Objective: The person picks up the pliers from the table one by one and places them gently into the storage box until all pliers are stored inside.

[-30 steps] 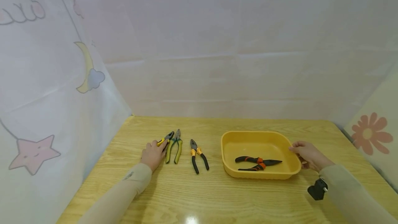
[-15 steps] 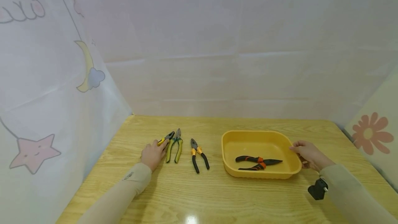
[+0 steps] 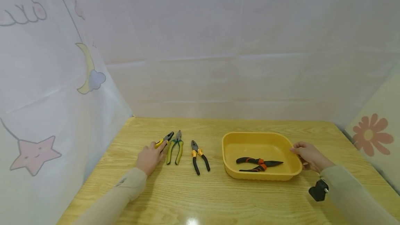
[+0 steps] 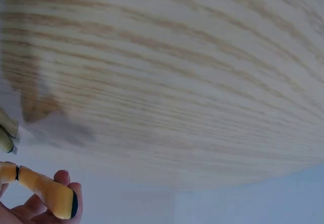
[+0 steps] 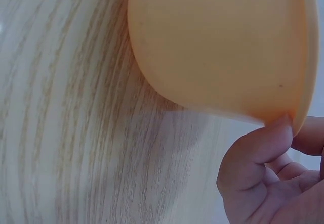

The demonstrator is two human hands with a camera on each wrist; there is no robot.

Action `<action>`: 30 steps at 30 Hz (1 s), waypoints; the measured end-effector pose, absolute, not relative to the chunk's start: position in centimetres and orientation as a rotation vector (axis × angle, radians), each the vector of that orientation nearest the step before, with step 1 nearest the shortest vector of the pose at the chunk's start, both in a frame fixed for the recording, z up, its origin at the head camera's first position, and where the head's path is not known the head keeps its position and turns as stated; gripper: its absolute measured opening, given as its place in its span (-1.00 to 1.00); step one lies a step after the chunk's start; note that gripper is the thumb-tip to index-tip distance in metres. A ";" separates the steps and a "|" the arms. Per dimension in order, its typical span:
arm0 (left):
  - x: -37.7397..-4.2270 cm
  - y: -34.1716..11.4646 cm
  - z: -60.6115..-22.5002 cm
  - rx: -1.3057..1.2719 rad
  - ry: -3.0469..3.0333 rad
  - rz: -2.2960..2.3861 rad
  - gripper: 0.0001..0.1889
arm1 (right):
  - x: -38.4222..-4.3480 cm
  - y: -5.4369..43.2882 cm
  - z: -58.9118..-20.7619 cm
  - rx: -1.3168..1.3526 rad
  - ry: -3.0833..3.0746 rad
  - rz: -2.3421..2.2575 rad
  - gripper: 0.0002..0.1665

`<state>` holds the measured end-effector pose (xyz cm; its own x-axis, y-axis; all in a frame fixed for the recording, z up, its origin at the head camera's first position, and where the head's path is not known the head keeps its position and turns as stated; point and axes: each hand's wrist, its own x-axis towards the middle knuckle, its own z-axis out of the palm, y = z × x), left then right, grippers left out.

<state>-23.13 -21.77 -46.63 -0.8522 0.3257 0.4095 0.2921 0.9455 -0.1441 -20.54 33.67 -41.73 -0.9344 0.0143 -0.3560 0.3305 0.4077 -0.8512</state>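
My left hand (image 3: 149, 159) grips a pair of pliers (image 3: 168, 136) with yellow and black handles and a dark head. In the left wrist view one yellow handle (image 4: 53, 196) lies among the curled fingers; the rest is cut off. Just right of it are green-handled pliers (image 3: 178, 148), then pliers with orange and black handles (image 3: 200, 157), both on the table. My right hand (image 3: 312, 156) pinches the right rim of a yellow plastic tray (image 3: 250, 134), thumb outside, as the right wrist view shows. Black-and-red long-nose pliers (image 3: 260, 164) lie spread inside the tray.
All this stands on a light wooden table (image 3: 193, 197). A pale cloth (image 3: 200, 79) hangs behind the table's back edge, with printed cloth at both sides. A black device (image 3: 319, 190) is strapped at my right wrist.
My left hand has shifted slightly left and toward me, and the yellow-handled pliers have moved slightly left with it. My right hand and the tray stay where they were.
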 end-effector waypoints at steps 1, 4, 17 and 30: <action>-23.1 -21.9 -46.5 -0.451 -2.640 0.120 -0.54 | -20.5 33.7 -41.7 0.300 2.376 -1.536 -0.78; -22.9 -22.2 -46.4 -0.474 -2.588 0.138 -0.54 | -20.5 33.7 -41.7 0.293 2.378 -1.532 -0.77; -22.1 -22.2 -45.5 -0.603 -2.459 0.080 -0.51 | -20.4 33.7 -41.7 0.284 2.379 -1.532 -0.80; -21.6 -21.8 -44.4 -0.699 -2.368 0.094 -0.50 | -20.5 33.7 -41.7 0.285 2.389 -1.514 -0.79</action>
